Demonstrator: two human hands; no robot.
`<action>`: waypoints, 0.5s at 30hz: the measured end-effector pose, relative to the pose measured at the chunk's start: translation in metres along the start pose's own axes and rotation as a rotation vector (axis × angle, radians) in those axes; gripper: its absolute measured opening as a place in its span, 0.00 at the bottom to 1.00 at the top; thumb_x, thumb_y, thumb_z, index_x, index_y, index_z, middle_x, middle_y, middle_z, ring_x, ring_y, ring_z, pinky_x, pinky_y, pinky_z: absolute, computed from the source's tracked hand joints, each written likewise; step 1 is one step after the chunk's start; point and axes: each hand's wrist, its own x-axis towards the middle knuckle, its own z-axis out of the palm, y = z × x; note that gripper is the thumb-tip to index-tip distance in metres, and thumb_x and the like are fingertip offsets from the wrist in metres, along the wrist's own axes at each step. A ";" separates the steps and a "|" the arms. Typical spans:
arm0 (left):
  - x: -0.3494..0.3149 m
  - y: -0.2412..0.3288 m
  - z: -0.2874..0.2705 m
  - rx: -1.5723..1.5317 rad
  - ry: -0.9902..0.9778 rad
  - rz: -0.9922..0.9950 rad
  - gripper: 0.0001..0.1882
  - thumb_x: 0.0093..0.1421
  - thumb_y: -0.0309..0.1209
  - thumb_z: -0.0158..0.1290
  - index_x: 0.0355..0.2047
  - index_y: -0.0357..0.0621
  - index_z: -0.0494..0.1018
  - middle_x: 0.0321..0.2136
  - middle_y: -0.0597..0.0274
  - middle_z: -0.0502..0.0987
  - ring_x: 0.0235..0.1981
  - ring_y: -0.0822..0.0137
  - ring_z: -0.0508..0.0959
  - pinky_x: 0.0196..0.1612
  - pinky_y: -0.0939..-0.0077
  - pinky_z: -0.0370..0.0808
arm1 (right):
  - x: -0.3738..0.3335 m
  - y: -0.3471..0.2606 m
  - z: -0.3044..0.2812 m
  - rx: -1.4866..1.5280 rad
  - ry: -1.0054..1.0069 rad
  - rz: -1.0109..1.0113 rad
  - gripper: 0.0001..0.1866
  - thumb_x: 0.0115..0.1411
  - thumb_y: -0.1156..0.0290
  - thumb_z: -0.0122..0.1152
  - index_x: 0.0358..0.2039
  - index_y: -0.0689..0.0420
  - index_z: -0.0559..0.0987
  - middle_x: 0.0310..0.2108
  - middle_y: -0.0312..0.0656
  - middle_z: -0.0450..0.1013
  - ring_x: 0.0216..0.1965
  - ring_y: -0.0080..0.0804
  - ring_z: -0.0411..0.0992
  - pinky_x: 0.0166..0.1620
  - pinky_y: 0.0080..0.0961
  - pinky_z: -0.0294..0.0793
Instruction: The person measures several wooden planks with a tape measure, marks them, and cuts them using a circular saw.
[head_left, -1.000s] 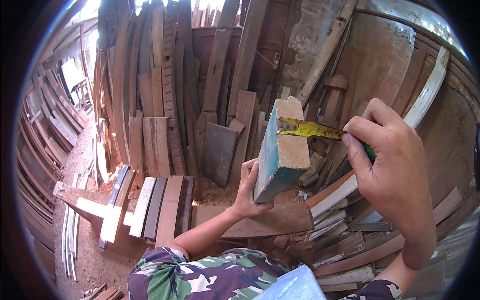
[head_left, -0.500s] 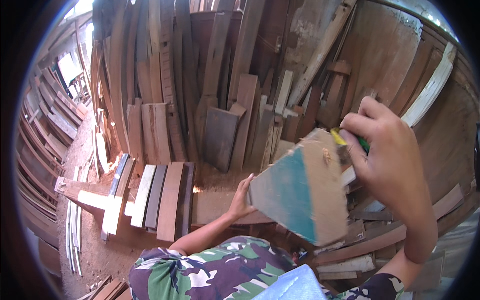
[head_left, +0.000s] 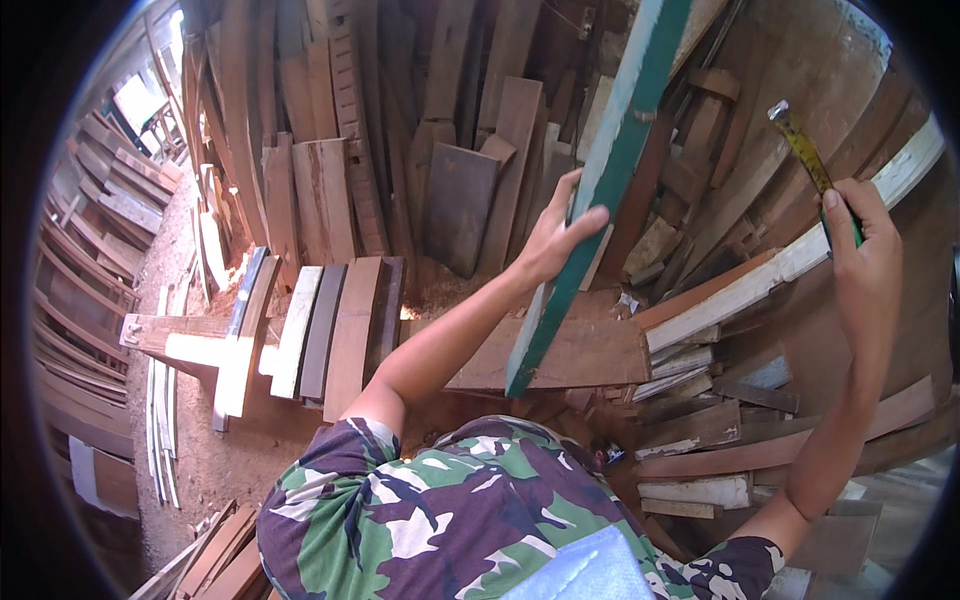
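Note:
My left hand [head_left: 550,238] is closed round a long board [head_left: 618,165] with green paint on one face and a pale, whitish side. The board stands steeply tilted, its upper end running out of the top of the picture and its lower end above the bench in front of me. Off to the right, apart from the board, my right hand [head_left: 866,235] grips a tape measure [head_left: 803,150] with a green case. A short length of its yellow blade sticks out up and to the left, with the metal hook at its tip.
Several planks lie across a low wooden bench [head_left: 590,355], mostly at its left. Many boards [head_left: 465,210] lean upright against the back wall. At the right, a long white plank [head_left: 790,275] slants over stacked offcuts [head_left: 700,425]. Thin strips [head_left: 160,430] lie on the floor.
The board has swung from pointing toward me to standing steeply upright, with my left hand farther up and forward. My right hand has moved right, away from the board, and the tape blade now shows.

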 end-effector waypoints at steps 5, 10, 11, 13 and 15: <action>0.052 -0.016 0.018 -0.173 0.005 -0.092 0.51 0.65 0.60 0.54 0.75 0.38 0.51 0.60 0.47 0.71 0.59 0.57 0.72 0.64 0.65 0.67 | -0.029 -0.015 0.019 -0.017 -0.079 0.016 0.10 0.70 0.68 0.57 0.38 0.63 0.79 0.33 0.47 0.70 0.33 0.46 0.72 0.40 0.35 0.70; 0.094 -0.009 0.023 -0.357 -0.008 -0.507 0.35 0.61 0.66 0.52 0.46 0.43 0.72 0.30 0.61 0.73 0.30 0.64 0.74 0.36 0.64 0.73 | -0.052 -0.027 0.031 0.014 -0.150 0.007 0.07 0.67 0.72 0.59 0.38 0.63 0.80 0.34 0.48 0.71 0.34 0.51 0.74 0.39 0.38 0.72; 0.098 0.003 0.028 -0.380 0.018 -0.568 0.33 0.59 0.67 0.52 0.36 0.46 0.70 0.25 0.61 0.71 0.24 0.63 0.73 0.29 0.62 0.72 | -0.056 -0.029 0.031 0.025 -0.158 -0.002 0.07 0.67 0.72 0.59 0.38 0.63 0.80 0.34 0.48 0.71 0.34 0.51 0.74 0.39 0.38 0.72; 0.107 -0.001 0.029 -0.413 0.044 -0.646 0.32 0.58 0.68 0.52 0.30 0.48 0.71 0.23 0.60 0.71 0.22 0.61 0.73 0.26 0.60 0.73 | -0.067 -0.036 0.033 0.061 -0.157 -0.030 0.06 0.66 0.73 0.61 0.37 0.63 0.80 0.34 0.47 0.71 0.33 0.50 0.74 0.38 0.38 0.72; 0.112 -0.020 0.029 -0.437 0.035 -0.687 0.34 0.60 0.67 0.49 0.37 0.45 0.76 0.27 0.59 0.73 0.27 0.60 0.75 0.32 0.59 0.75 | -0.074 -0.042 0.032 0.079 -0.154 -0.066 0.05 0.65 0.74 0.62 0.37 0.62 0.81 0.34 0.47 0.71 0.33 0.49 0.74 0.38 0.38 0.73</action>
